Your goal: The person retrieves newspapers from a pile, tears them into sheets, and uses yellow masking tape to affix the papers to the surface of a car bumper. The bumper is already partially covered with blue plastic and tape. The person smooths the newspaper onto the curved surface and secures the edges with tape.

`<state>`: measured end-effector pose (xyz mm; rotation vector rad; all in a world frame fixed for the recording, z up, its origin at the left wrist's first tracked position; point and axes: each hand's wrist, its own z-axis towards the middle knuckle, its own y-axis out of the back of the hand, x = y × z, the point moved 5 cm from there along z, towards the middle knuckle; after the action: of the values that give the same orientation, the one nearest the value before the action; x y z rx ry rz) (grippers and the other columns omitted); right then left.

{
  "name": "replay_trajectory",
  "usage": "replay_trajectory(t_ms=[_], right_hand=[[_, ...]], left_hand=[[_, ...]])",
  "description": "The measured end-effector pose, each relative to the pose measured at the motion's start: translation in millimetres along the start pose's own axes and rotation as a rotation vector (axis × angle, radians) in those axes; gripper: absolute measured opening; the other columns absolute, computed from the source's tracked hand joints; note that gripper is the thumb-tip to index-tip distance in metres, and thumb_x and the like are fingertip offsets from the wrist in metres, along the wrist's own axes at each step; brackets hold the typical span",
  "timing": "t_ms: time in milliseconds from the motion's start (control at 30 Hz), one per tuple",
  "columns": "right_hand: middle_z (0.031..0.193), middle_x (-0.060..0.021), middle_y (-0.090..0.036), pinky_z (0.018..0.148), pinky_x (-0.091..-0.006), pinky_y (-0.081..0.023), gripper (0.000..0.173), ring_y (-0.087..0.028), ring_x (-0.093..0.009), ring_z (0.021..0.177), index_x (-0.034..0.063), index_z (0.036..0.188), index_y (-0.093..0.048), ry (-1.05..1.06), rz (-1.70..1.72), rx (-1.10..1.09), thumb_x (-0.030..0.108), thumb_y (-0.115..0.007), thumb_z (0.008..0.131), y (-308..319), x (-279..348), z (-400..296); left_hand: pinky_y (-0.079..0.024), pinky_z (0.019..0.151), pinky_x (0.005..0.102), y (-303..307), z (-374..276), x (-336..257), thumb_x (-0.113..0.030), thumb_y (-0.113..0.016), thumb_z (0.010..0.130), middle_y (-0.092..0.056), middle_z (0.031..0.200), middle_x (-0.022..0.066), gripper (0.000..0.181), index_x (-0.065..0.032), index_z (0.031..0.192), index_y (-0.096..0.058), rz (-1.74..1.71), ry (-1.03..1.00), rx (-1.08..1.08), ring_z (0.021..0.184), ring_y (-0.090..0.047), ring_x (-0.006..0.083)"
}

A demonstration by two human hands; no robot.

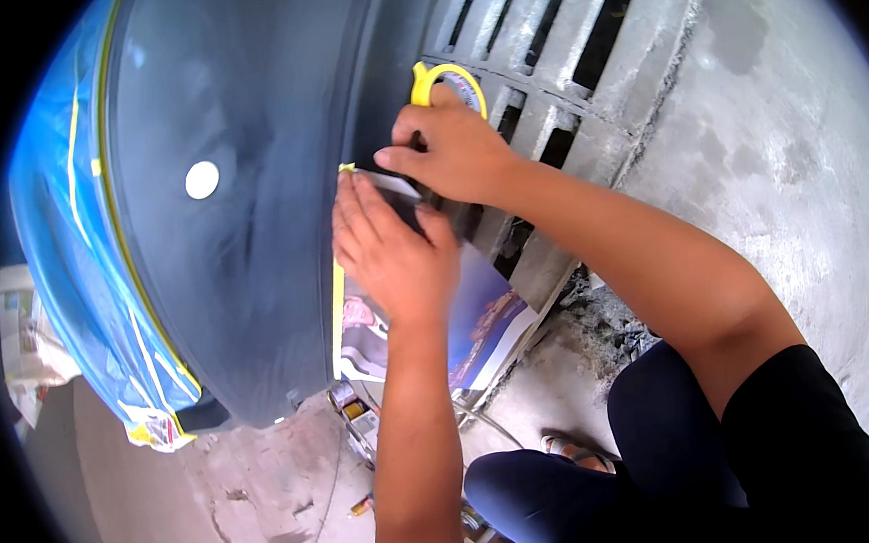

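My right hand (461,150) holds a roll of yellow masking tape (477,93), its core facing up and its far side showing beyond the fingers. Just left of it and nearer me, my left hand (400,262) presses its fingertips on the top corner of a printed paper sheet (482,321). The sheet hangs along the edge of a dark grey vehicle body panel (253,230). A yellow tape strip (339,322) runs down the sheet's left side, against the panel. A short tape end (347,168) sticks up above my left fingertips. The left palm hides part of the sheet.
Blue plastic film (64,197), edged with yellow tape, covers the panel's far left. A white round spot (202,180) marks the panel. A slotted concrete drain cover (531,27) lies at right. Cans (353,409) stand below on the concrete floor (246,492), beside a hose (492,423).
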<state>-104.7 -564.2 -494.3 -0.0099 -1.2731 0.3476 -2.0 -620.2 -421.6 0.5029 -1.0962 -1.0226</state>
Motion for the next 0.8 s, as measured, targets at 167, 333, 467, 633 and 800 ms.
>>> replay_trajectory(t_ms=[167,333,467,633,800], right_hand=[[0.098,-0.0169,-0.051,0.075,-0.0377,-0.050,0.042,-0.060,-0.029,0.085,0.0082,0.086,-0.067,0.010,-0.088,0.010,0.046,-0.076,0.070,-8,13,7],[0.087,-0.0153,-0.055,0.074,-0.0377,-0.050,0.045,-0.058,-0.028,0.087,0.0068,0.081,-0.066,0.059,-0.168,0.000,0.049,-0.076,0.069,-19,17,13],[0.087,-0.0123,-0.050,0.069,-0.0333,-0.047,0.044,-0.055,-0.021,0.074,0.0054,0.078,-0.064,0.127,-0.210,0.011,0.046,-0.079,0.070,-27,19,22],[0.082,-0.0102,-0.059,0.068,-0.0314,-0.046,0.043,-0.055,-0.017,0.078,0.0037,0.076,-0.065,-0.032,-0.116,0.171,0.045,-0.077,0.075,-38,15,21],[0.084,-0.0058,-0.060,0.076,-0.0253,-0.043,0.028,-0.054,-0.013,0.083,0.0009,0.084,-0.065,0.022,-0.057,-0.026,0.028,-0.068,0.087,-22,17,5]], left_hand=[[-0.026,0.105,0.0512,0,-23,12,-0.021,-0.058,0.080,-0.037,0.142,0.0234,0.065,0.0067,0.135,-0.036,-0.009,0.080,-0.012,0.128,-0.035,0.0415],[-0.027,0.105,0.0516,-5,-56,38,-0.019,-0.058,0.079,-0.036,0.142,0.0243,0.065,0.0070,0.134,-0.037,-0.038,0.118,0.007,0.126,-0.038,0.0424],[-0.027,0.105,0.0509,4,-94,75,-0.017,-0.058,0.077,-0.037,0.142,0.0247,0.064,0.0073,0.134,-0.039,-0.027,0.159,0.022,0.127,-0.038,0.0414],[-0.027,0.105,0.0497,8,-161,127,-0.017,-0.057,0.078,-0.037,0.142,0.0250,0.063,0.0072,0.134,-0.039,-0.065,0.291,0.025,0.130,-0.036,0.0413],[-0.027,0.105,0.0520,5,-242,199,-0.017,-0.055,0.082,-0.039,0.137,0.0273,0.059,0.0048,0.134,-0.039,-0.219,0.587,-0.145,0.126,-0.037,0.0431]])
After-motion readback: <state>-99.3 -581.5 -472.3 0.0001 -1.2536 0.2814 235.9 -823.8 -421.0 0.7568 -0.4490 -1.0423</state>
